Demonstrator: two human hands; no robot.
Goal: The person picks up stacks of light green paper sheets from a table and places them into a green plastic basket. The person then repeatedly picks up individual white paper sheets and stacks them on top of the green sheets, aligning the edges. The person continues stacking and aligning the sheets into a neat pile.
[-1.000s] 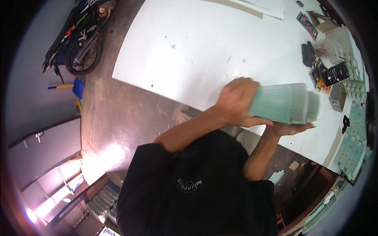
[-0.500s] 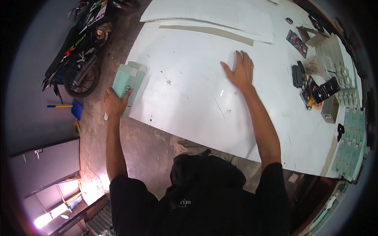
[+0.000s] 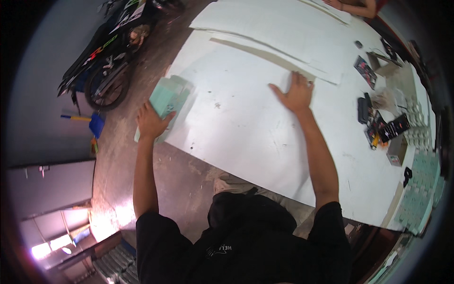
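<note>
View: looking down from a person's head at one large white table (image 3: 246, 128), with both bare forearms reaching forward.
Left hand (image 3: 152, 122): its grip is closed around one stack of pale green sheets (image 3: 165, 99), fingers wrapped on the near end.
Stack position: at the table's left edge, its far part over the tabletop and its near end hanging out past the edge above the concrete floor (image 3: 142, 57).
Right hand (image 3: 295, 94): open and flat, fingers spread, palm pressed on the white surface, holding nothing.
Panels: two more white panels (image 3: 265, 23) lie overlapping at the far side, just beyond the right hand.
Far right of table: a cluster of small dark items and one small cardboard box (image 3: 396, 150); too small to count exactly.
Right edge: one spread of pale green tiles (image 3: 421, 189).
Floor, upper left: one parked motorcycle (image 3: 113, 52).
Top edge: another person's forearm (image 3: 354, 7) rests on the far panel.
</note>
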